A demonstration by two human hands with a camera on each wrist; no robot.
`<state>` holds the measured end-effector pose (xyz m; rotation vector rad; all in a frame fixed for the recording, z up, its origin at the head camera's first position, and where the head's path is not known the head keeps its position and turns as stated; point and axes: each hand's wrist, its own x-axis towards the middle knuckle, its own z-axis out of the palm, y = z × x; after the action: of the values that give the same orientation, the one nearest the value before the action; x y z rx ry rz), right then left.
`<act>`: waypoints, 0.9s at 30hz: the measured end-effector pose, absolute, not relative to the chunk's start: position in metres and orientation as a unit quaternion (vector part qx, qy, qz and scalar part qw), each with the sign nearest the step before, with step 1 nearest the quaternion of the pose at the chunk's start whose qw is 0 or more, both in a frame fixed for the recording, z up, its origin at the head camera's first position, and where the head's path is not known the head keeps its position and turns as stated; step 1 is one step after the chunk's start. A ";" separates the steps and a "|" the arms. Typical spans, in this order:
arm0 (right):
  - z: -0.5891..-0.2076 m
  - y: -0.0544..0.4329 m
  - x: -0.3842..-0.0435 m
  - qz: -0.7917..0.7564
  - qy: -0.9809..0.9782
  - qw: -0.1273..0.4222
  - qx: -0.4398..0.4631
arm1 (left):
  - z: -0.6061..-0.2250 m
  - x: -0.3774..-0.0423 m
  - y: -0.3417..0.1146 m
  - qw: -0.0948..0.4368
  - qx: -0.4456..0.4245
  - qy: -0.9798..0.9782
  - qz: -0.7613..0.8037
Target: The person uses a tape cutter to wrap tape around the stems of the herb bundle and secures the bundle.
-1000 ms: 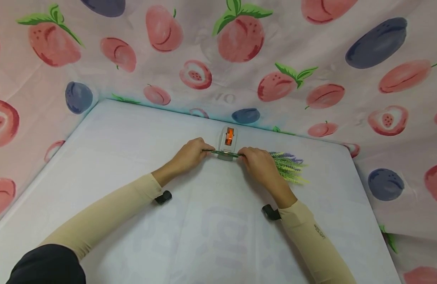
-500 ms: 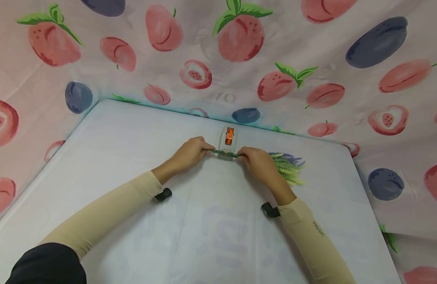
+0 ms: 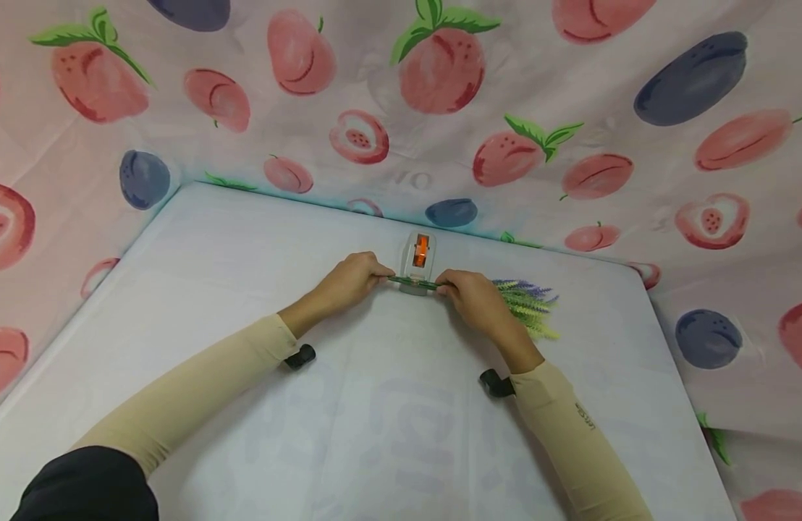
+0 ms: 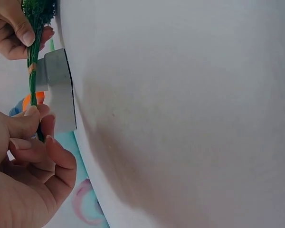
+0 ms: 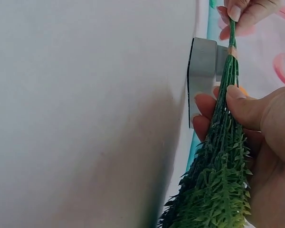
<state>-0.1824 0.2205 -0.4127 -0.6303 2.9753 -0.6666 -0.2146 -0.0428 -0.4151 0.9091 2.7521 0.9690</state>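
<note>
A bunch of artificial lavender (image 3: pixel 526 307) lies sideways across both hands, with green stems to the left and purple and yellow-green heads to the right. At the stem ends, my left hand (image 3: pixel 352 281) pinches the stems (image 4: pixel 32 90) between thumb and fingers. My right hand (image 3: pixel 475 300) grips the bunch just below the leafy part (image 5: pixel 223 180). A tan band (image 5: pixel 232 51) wraps the stems between the hands. Right behind this stretch stands a grey tape dispenser (image 3: pixel 410 262) with an orange roll (image 3: pixel 421 250); whether the stems touch it, I cannot tell.
White cloth covers the table (image 3: pixel 375 405). Behind the dispenser, the table's back edge meets a fruit-print curtain (image 3: pixel 401 166), which also hangs at the left and right sides. Black wrist cameras (image 3: pixel 496 384) sit under both forearms.
The lavender heads have shifted slightly, their lower tips drawing in to the left. My right wrist has risen a touch; both hands keep their hold over the dispenser.
</note>
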 end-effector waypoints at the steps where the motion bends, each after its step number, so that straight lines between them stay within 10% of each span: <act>1: -0.413 0.221 -0.183 -0.214 0.955 0.015 -0.203 | -0.415 -0.215 -0.043 0.045 0.298 0.899 0.317; 27: -0.406 0.221 -0.187 -0.232 0.949 0.050 -0.207 | -0.412 -0.219 -0.042 0.065 0.292 0.904 0.306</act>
<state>-0.1868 0.2209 -0.4060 -0.6302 2.8913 -0.7059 -0.2189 -0.0419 -0.4115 0.8821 2.7278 0.9239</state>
